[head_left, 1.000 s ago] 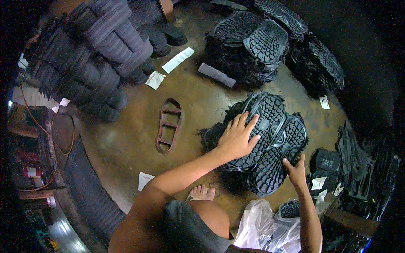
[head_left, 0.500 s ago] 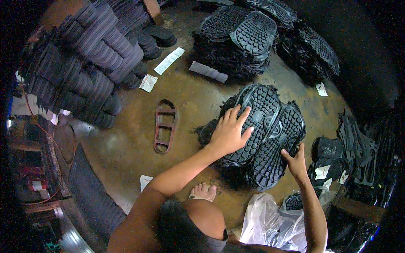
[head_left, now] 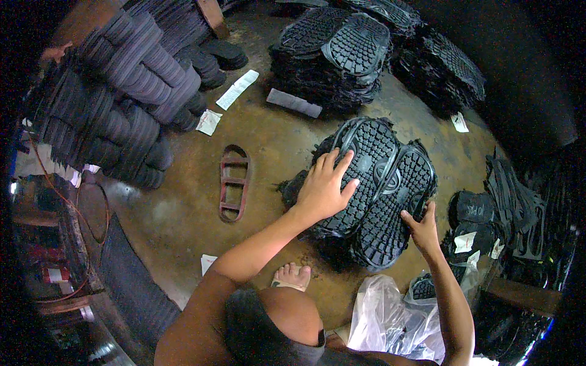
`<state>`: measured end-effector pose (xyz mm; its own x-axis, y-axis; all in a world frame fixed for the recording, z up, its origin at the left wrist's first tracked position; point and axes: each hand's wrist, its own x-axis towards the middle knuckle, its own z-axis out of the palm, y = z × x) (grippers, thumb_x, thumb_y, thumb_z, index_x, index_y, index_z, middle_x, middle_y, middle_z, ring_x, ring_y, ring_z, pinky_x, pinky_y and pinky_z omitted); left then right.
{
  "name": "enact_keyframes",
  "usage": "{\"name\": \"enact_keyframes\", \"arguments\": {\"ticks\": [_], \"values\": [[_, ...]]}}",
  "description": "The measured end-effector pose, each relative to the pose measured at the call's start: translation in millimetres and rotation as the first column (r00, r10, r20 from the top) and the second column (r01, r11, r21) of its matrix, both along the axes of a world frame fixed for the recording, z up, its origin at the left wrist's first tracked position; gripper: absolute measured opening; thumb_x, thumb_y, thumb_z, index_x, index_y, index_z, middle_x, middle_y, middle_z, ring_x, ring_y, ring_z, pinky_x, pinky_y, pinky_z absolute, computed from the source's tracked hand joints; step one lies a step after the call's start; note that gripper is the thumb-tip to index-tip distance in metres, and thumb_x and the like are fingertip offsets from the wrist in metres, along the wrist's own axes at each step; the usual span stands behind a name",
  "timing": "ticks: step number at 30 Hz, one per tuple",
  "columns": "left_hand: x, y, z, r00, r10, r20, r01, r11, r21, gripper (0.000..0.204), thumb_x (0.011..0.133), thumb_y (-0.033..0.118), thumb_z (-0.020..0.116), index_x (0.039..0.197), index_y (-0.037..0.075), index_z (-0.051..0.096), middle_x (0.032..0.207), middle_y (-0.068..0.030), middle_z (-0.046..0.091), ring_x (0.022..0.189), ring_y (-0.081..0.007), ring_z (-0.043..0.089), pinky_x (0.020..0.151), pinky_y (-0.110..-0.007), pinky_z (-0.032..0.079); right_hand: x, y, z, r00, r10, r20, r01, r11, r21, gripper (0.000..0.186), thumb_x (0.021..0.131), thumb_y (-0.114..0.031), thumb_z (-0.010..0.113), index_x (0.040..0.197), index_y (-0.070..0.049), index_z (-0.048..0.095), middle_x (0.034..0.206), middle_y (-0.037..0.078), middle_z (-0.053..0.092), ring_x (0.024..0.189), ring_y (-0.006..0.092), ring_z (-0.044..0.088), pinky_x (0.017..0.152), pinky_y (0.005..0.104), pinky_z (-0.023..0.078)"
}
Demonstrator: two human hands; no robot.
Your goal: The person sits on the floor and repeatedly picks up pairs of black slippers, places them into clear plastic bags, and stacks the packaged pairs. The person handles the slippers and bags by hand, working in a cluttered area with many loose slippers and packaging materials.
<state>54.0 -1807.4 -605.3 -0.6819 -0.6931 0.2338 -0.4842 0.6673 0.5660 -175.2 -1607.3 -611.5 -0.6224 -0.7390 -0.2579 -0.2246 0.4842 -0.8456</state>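
Note:
A pile of black rubber shoe soles (head_left: 369,210) with treaded faces up and ragged edges lies on the floor in front of me. My left hand (head_left: 322,190) rests on the pile's left side, fingers spread over the upper sole and thumb apart. At the right edge, my right hand (head_left: 422,227) grips the soles, its thumb on the tread and its fingers at the side, partly hidden. A brown sole-shaped frame (head_left: 234,181) with crossbars lies on the floor to the left of the pile.
More tread soles stand in stacks (head_left: 329,55) at the back. Dark grey sole-shaped sheets (head_left: 131,79) are heaped at far left. A clear plastic bag (head_left: 390,317) lies near my right forearm. Black strap-like pieces (head_left: 519,207) lie at right. Paper slips (head_left: 237,90) are on the floor.
The whole view has shifted slightly, so things sit a little further left. Both hands keep nearly the same places on the sole pile.

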Motion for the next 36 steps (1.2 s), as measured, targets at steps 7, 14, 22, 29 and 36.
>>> {"name": "enact_keyframes", "arguments": {"ticks": [7,14,22,29,36], "values": [[0,-1,0,1.0,-0.002,-0.003,0.002,1.0,-0.002,0.065,0.094,0.035,0.064,0.15,0.01,0.042,0.146,-0.0254,0.044,0.133,-0.0455,0.044,0.111,-0.053,0.04,2,-1,4,0.999,0.018,0.044,-0.017,0.999,-0.029,0.077,0.086,-0.02,0.08,0.143,0.001,0.033,0.142,0.023,0.053,0.131,0.0314,0.053,0.112,0.0399,0.039],[0,-2,0,1.0,-0.001,-0.007,0.001,1.0,0.026,0.065,0.094,0.034,0.064,0.15,0.009,0.043,0.146,-0.0246,0.045,0.133,-0.0449,0.044,0.111,-0.052,0.04,0,-1,1,0.999,0.006,0.052,-0.004,0.999,-0.032,0.082,0.086,-0.02,0.08,0.148,0.003,0.03,0.145,0.023,0.05,0.133,0.0305,0.051,0.114,0.0391,0.038],[-1,-1,1,1.0,0.008,0.025,-0.009,0.999,0.034,0.066,0.094,0.036,0.063,0.151,0.01,0.042,0.146,-0.0258,0.044,0.133,-0.0452,0.044,0.111,-0.053,0.04,-1,0,-1,0.997,-0.046,0.064,0.044,0.998,0.04,0.088,0.084,-0.023,0.084,0.147,0.006,0.03,0.146,0.024,0.049,0.135,0.0307,0.049,0.115,0.0386,0.036],[-1,-2,-1,1.0,0.0,0.001,0.0,1.0,0.007,0.066,0.095,0.037,0.064,0.152,0.01,0.042,0.144,-0.0279,0.046,0.132,-0.0462,0.046,0.111,-0.053,0.04,-3,0,-5,1.0,-0.006,0.005,0.006,1.0,0.012,0.088,0.084,-0.025,0.084,0.146,0.006,0.029,0.144,0.025,0.05,0.134,0.0323,0.05,0.114,0.0395,0.037],[-2,-2,-1,1.0,-0.004,-0.008,0.005,1.0,0.025,0.066,0.095,0.035,0.064,0.152,0.011,0.042,0.144,-0.0291,0.045,0.133,-0.0466,0.044,0.112,-0.051,0.038,-4,2,-9,1.0,0.01,0.016,-0.01,1.0,-0.013,0.082,0.084,-0.028,0.084,0.14,0.003,0.032,0.135,0.026,0.057,0.125,0.0328,0.057,0.109,0.0406,0.043]]}}
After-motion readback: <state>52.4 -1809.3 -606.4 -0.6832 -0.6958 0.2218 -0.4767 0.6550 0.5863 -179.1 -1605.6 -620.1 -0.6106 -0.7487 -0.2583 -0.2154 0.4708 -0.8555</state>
